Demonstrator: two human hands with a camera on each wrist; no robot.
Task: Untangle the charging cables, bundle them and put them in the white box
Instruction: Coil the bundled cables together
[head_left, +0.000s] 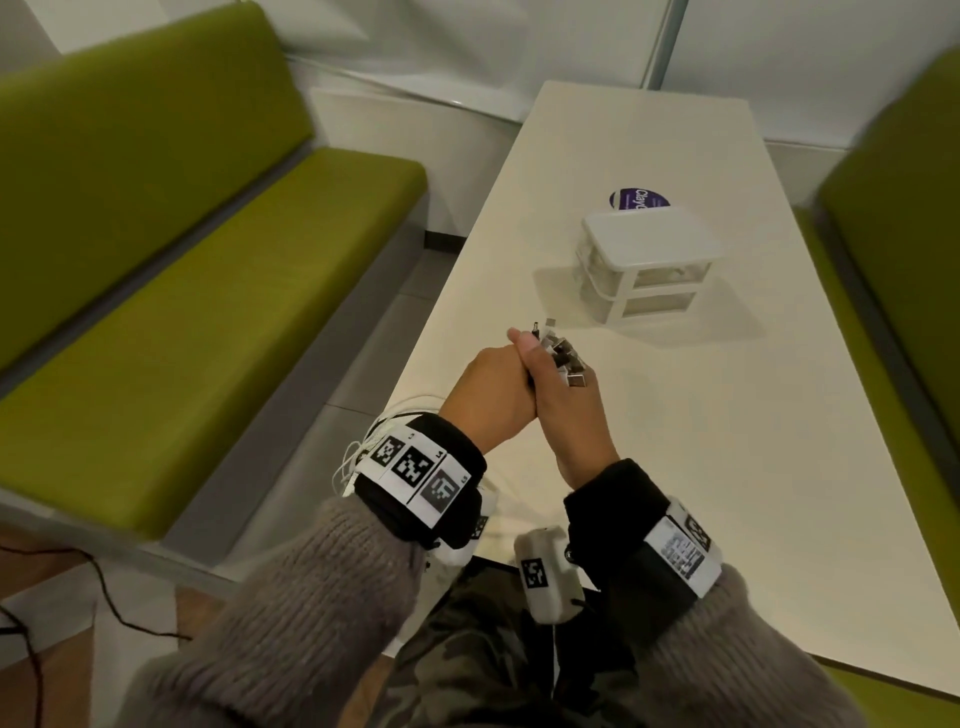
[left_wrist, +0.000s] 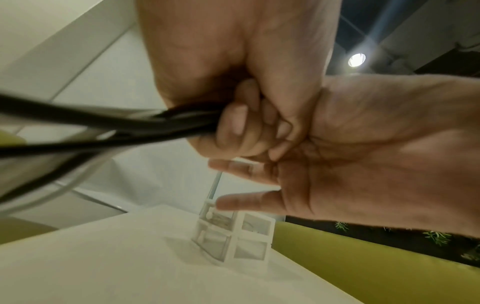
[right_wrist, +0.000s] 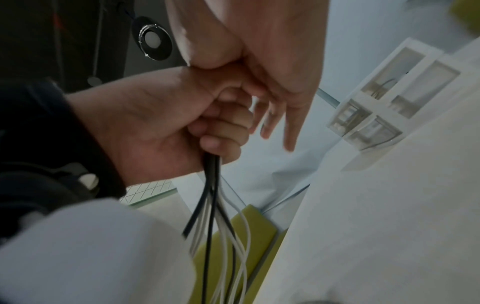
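Observation:
My left hand (head_left: 491, 389) makes a fist around a bundle of black and white charging cables (right_wrist: 215, 216), which hang down below it. The plug ends (head_left: 561, 358) stick out above the fist. My right hand (head_left: 569, 410) lies against the left fist, thumb beside the plugs and fingers (right_wrist: 288, 142) straight, gripping nothing that I can see. Both hands hover over the near left part of the table. The white box (head_left: 649, 254), a small unit with clear drawers, stands beyond them; it also shows as the white box (left_wrist: 233, 236) and the white box (right_wrist: 384, 98).
The long white table (head_left: 701, 493) runs away from me. A round purple sticker (head_left: 638, 200) lies behind the box. Green benches (head_left: 182, 260) flank the table on both sides. White cable loops (head_left: 400, 408) hang past the table's left edge.

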